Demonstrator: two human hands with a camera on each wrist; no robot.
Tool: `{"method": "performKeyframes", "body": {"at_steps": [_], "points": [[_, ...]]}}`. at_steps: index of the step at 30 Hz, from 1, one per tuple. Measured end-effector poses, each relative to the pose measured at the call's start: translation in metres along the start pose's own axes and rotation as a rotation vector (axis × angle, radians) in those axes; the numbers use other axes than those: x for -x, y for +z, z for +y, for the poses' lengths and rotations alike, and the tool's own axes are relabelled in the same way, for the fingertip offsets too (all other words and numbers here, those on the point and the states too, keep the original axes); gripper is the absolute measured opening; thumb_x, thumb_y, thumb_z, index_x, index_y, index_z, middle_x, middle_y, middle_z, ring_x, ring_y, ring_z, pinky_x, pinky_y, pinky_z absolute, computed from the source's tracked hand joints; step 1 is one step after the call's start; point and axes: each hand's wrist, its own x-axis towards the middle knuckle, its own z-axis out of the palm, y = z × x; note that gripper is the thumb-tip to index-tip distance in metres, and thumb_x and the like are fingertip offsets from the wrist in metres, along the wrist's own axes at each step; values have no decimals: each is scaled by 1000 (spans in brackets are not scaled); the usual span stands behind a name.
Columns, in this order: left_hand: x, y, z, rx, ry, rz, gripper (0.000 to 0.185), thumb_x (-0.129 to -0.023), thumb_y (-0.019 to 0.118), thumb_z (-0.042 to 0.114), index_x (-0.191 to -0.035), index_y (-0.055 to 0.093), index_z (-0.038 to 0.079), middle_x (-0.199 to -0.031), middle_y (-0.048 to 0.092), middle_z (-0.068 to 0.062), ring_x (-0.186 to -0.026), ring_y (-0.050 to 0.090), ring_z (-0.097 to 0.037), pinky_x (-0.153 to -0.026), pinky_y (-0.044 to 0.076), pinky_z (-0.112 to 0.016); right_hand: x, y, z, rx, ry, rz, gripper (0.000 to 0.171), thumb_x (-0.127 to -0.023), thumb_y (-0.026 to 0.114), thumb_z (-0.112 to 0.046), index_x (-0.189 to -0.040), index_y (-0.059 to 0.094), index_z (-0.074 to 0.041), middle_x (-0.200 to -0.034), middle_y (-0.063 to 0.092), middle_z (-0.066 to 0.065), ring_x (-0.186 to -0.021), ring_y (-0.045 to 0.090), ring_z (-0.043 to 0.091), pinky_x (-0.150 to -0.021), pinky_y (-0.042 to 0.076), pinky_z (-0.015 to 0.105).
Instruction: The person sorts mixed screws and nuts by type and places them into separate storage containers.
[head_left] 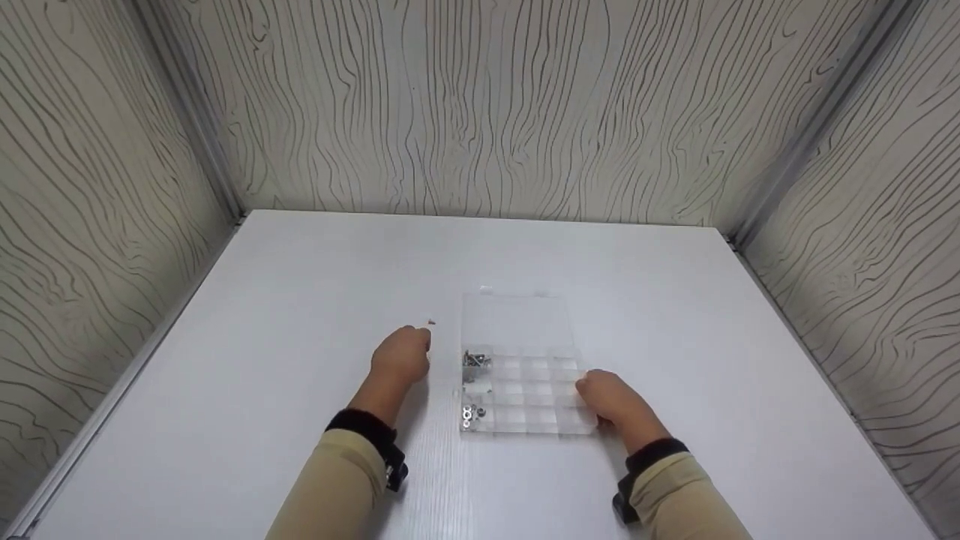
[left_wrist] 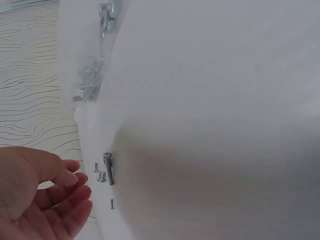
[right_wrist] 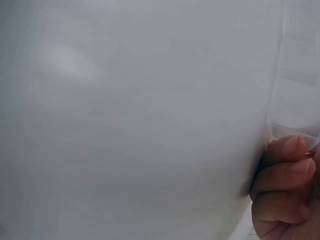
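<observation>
A clear plastic compartment box [head_left: 525, 394] lies on the table with its lid [head_left: 516, 319] folded back. Screws [head_left: 475, 360] fill its back left compartment, and nuts [head_left: 467, 415] lie in the front left one. At the box's right edge, my right hand [head_left: 613, 397] grips the side; curled fingers [right_wrist: 282, 177] show there in the right wrist view. To the left of the box is my left hand [head_left: 401, 356], its fingers loosely bent with nothing visible between them. Just past those fingertips, the left wrist view shows a long bolt [left_wrist: 108, 169] and several small screws [left_wrist: 101, 176].
Under everything is a white table [head_left: 315, 277], bounded by wood-grain patterned panels [head_left: 480, 112] at the back and both sides. Metal posts [head_left: 187, 112] stand at the back corners.
</observation>
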Motion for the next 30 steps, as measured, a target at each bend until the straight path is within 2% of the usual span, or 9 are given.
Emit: {"method": "performKeyframes", "body": {"at_steps": [2, 6, 11, 17, 24, 26, 30], "points": [[3, 0, -5, -5, -2, -19, 9, -80, 65, 9, -89, 62, 8, -85, 59, -6, -83, 58, -21, -71, 52, -32, 0, 0, 0, -14, 9, -4, 29, -94, 35, -18, -96, 52, 5, -56, 52, 10, -40, 49, 18, -35, 40, 27], [7, 4, -11, -24, -14, -28, 11, -80, 66, 12, -90, 65, 11, -87, 59, -5, -84, 58, -21, -71, 52, -32, -1, 0, 1, -25, 19, -12, 31, -95, 34, -18, -101, 52, 7, -59, 53, 11, -40, 48, 18, -35, 40, 26], [8, 9, -14, -53, -32, -2, 19, -83, 60, 7, -99, 68, 14, -87, 60, -4, -84, 59, -20, -73, 52, -31, -1, 0, 0, 0, 17, -14, 28, -95, 35, -18, -93, 53, 3, -61, 52, 10, -42, 47, 17, -36, 40, 25], [10, 9, -15, -91, -31, -35, 13, -81, 61, 5, -93, 67, 9, -84, 60, -6, -81, 59, -20, -73, 52, -33, 0, 0, -1, 18, -7, -4, 25, -94, 36, -17, -85, 52, 0, -59, 50, 10, -40, 46, 16, -35, 38, 25], [15, 12, -15, -68, -1, -62, 28, -78, 65, 8, -107, 63, 6, -100, 63, -10, -98, 59, -24, -86, 49, -35, -1, 1, 0, 15, 2, -4, 25, -94, 37, -16, -89, 53, 2, -64, 50, 10, -44, 47, 17, -37, 40, 26], [15, 13, -15, -54, 7, -55, 23, -78, 65, 8, -100, 64, 7, -93, 64, -8, -92, 60, -23, -82, 50, -34, -1, 1, 0, 23, 5, -9, 25, -94, 36, -17, -90, 53, 2, -64, 50, 11, -44, 47, 18, -38, 40, 26], [14, 12, -14, -12, 38, -39, 8, -76, 65, 6, -78, 59, 11, -72, 60, -1, -70, 58, -18, -63, 50, -32, -1, 0, 0, 35, 15, -12, 25, -94, 36, -17, -89, 53, 1, -65, 50, 10, -46, 48, 19, -40, 41, 27]]}}
